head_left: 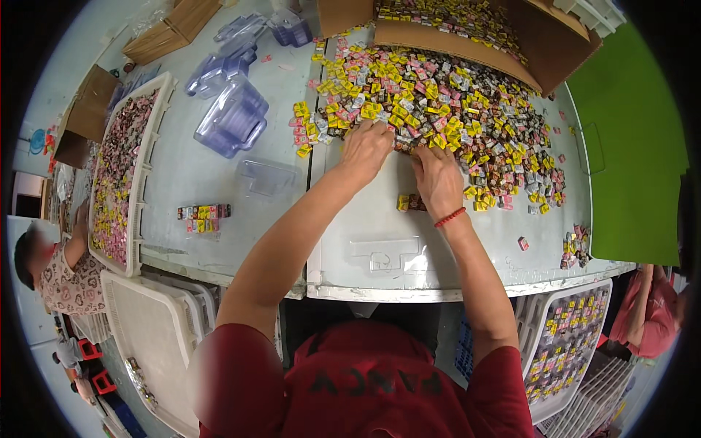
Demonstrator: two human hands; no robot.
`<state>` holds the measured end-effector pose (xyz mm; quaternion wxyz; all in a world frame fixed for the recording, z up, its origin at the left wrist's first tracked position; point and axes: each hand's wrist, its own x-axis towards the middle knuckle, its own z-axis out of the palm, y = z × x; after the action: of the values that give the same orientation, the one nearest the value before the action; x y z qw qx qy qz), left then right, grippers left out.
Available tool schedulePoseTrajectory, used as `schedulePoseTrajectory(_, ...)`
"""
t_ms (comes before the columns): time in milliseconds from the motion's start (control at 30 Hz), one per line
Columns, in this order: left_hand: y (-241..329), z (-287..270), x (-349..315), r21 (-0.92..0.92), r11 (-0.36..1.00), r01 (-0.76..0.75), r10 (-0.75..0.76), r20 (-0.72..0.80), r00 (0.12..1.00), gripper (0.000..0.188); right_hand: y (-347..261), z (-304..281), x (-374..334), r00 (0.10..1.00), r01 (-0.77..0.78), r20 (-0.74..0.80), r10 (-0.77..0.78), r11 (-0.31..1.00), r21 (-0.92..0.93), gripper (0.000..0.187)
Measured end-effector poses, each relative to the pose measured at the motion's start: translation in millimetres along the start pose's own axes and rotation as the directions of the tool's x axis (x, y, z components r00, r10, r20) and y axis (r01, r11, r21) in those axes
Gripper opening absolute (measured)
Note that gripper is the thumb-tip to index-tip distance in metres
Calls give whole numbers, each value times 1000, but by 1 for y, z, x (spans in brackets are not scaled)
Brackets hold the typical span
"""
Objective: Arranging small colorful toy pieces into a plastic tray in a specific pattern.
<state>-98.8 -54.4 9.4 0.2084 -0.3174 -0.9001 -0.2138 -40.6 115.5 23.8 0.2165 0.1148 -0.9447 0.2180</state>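
Both hands, L [365, 148] & R [437, 179], spread palm-down on candy pile [445, 95] edge. Small candy stack [410, 202] just under R hand; clear trays [232, 109] left on bench [219, 175].

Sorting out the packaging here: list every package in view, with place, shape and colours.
Pile of small wrapped packets: table centre, under both hands; yellow, pink, brown, white.
Cardboard box: top right, open, brown.
Clear plastic shells: upper left, bluish.
White tray: left edge, long, full of packets.
Short row of packets: left of the arms.

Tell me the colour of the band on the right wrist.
Red: a thin beaded wrist band, seen in the head view.
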Motion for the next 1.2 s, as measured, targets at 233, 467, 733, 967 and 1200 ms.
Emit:
schedulePoseTrajectory(233, 0, -3, -8, 145, 984, 103, -124, 147, 981, 20, 7, 21, 27, 995, 69, -70, -69, 998, 0, 12)
schedulePoseTrajectory(467, 11, -48, -6, -503, 726, 470, -478, 122, 870, 18, -9, 23, 35, 993, 119, 2, -119, 993, 21, 17)
schedulePoseTrajectory(733, 36, -41, -63, -480, 534, 695, -423, 561, 712, 23, 34, -56, -52, 982, -184, 48, 181, 982, 54, 16)
schedulePoseTrajectory(967, 56, -24, -59, -434, 631, 643, -398, 530, 749, 27, 39, -71, -91, 924, -252, 313, 218, 965, 74, 37)
schedulePoseTrajectory(1200, 54, -28, -61, -378, 922, 78, 34, 281, 959, 49, 37, -61, -77, 957, -78, 284, 48, 992, 96, 51)
